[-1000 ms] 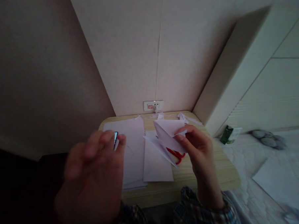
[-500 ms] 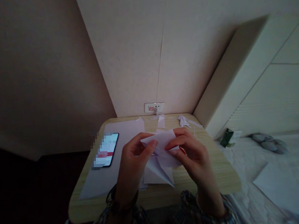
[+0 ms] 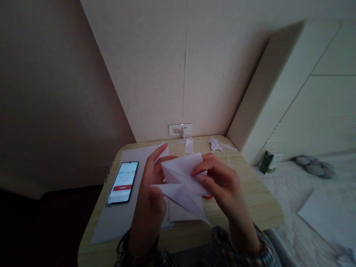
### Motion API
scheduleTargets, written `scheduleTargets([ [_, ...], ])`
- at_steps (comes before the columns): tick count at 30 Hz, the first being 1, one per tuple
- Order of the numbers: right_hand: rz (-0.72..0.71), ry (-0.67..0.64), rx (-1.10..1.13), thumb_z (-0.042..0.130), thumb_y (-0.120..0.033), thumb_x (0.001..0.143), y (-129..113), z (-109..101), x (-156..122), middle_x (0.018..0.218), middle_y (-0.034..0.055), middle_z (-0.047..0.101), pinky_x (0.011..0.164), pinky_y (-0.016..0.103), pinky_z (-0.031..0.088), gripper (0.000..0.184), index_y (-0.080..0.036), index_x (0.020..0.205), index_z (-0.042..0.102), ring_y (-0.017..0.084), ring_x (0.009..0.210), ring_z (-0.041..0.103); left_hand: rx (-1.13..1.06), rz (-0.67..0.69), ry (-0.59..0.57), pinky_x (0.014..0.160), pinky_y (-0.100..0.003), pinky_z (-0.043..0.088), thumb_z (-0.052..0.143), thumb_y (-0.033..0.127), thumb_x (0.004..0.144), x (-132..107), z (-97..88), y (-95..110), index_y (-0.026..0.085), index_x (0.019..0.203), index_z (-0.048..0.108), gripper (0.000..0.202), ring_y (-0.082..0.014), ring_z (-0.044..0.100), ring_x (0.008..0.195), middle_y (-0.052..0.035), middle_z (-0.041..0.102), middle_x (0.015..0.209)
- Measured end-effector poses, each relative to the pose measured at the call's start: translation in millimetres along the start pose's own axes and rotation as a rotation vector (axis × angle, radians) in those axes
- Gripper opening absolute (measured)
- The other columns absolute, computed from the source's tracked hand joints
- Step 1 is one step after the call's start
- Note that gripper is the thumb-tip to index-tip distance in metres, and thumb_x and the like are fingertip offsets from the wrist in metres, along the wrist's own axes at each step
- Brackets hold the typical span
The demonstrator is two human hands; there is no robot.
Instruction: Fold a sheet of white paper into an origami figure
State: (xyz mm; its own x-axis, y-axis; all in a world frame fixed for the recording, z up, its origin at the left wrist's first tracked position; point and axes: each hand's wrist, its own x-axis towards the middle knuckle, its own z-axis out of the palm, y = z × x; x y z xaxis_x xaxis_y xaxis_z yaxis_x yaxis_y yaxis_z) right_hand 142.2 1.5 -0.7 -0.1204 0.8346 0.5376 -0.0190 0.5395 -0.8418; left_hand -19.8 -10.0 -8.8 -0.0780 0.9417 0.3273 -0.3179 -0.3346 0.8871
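A sheet of white folded paper (image 3: 185,174), with several creased, pointed flaps spread apart, is held above the table between both my hands. My right hand (image 3: 219,181) pinches its right side between thumb and fingers. At the left, my left hand (image 3: 151,189) has its thumb by a pointed flap and its index finger stretched upward. The other left fingers are partly hidden behind the paper. Beneath, a flat white sheet (image 3: 184,215) lies on the table. A red curved piece (image 3: 208,196) peeks out below the right fingers, mostly hidden.
On the wooden table (image 3: 252,213), a phone (image 3: 124,182) lies on a large white sheet (image 3: 111,223). Paper pieces sit at the back, including a small folded paper shape (image 3: 214,144). A wall socket (image 3: 180,130) is behind. To the right, a bed holds a green-and-white box (image 3: 269,162) and paper (image 3: 329,217).
The folded paper has been opened out, its flaps now spreading toward the left. My left index finger has lifted off and straightened, and the left thumb has moved lower. The view shifted slightly.
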Motion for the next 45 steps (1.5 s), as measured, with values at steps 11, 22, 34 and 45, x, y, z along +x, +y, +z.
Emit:
scheduleTargets([
  [11, -0.044, -0.047, -0.014, 0.061, -0.022, 0.094, -7, -4, -3, 0.104, -0.0003, 0.065, 0.077, 0.028, 0.050, 0.021, -0.033, 0.094, 0.078, 0.015, 0.090, 0.061, 0.037, -0.189, 0.170, 0.060, -0.019, 0.056, 0.082, 0.023, 0.070, -6, 17.6, 12, 0.019, 0.088, 0.074, 0.020, -0.0148, 0.069, 0.069, 0.0002, 0.077, 0.080],
  [22, -0.194, 0.129, -0.168, 0.069, -0.019, 0.088, -10, -2, -7, 0.108, 0.0007, 0.059, 0.095, 0.035, 0.043, 0.009, -0.029, 0.090, 0.068, 0.021, 0.117, 0.052, 0.069, -0.158, 0.196, 0.057, -0.017, 0.050, 0.078, 0.019, 0.070, -8, 18.8, -1, 0.019, 0.071, 0.068, 0.010, -0.0107, 0.060, 0.061, 0.0051, 0.067, 0.065],
  [34, -0.088, 0.174, 0.020, 0.069, -0.018, 0.087, -10, 2, -9, 0.101, 0.0011, 0.063, 0.082, 0.030, 0.047, 0.011, -0.026, 0.081, 0.065, 0.019, 0.108, 0.055, -0.003, -0.283, 0.130, 0.047, -0.016, 0.039, 0.079, 0.015, 0.064, -14, 29.4, 14, 0.019, 0.061, 0.052, 0.028, -0.0079, 0.047, 0.052, 0.0076, 0.056, 0.060],
  [45, 0.028, 0.211, 0.181, 0.066, -0.011, 0.086, -16, 6, -10, 0.084, -0.0009, 0.063, 0.065, 0.022, 0.049, 0.015, -0.023, 0.077, 0.065, 0.013, 0.078, 0.061, 0.003, -0.348, 0.073, 0.050, -0.018, 0.039, 0.080, 0.016, 0.065, -12, 30.2, 10, 0.020, 0.068, 0.058, 0.023, -0.0096, 0.049, 0.053, 0.0071, 0.057, 0.058],
])
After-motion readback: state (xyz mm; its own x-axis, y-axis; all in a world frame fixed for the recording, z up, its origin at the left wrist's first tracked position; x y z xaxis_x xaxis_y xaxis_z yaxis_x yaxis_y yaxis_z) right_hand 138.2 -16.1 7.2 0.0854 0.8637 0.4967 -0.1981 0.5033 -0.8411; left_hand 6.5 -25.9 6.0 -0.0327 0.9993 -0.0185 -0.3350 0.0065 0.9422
